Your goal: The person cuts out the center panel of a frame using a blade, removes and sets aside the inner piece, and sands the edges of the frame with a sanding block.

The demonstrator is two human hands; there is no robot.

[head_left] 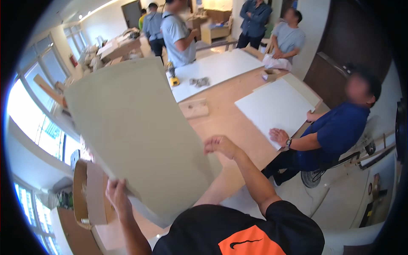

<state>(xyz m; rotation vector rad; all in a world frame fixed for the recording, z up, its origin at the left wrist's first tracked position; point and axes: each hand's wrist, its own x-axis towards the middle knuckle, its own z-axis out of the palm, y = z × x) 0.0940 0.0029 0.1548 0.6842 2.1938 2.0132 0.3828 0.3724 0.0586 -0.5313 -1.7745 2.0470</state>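
Two bare hands are at one large grey-beige panel (136, 127): the left grip (119, 195) is closed on its lower left edge, and the right grip (223, 146) is beside its right edge, fingers loosely bent toward the board. Whether those fingers touch the edge or hold anything, I cannot tell. The panel is raised at a slant in front of the person, its near corner close to the black shirt (212, 225), its far end reaching up past the left side of the desk (225, 123).

Just beyond its right edge, a pale wooden block (195, 109) lies on the brown desktop. Farther back, a yellow-and-black drill (174, 78) and a small clump of hardware (200, 81) rest on a long white board (225, 66). To the right lies another white board (274, 108); a co-worker in a blue shirt (344, 127) has one hand (279, 137) flat on it and the other at its edge. Near its far end are a small open box (270, 75) and a pale plastic bag (277, 63).

Left of the panel stands a cardboard box (80, 195). Several more people are across the room.
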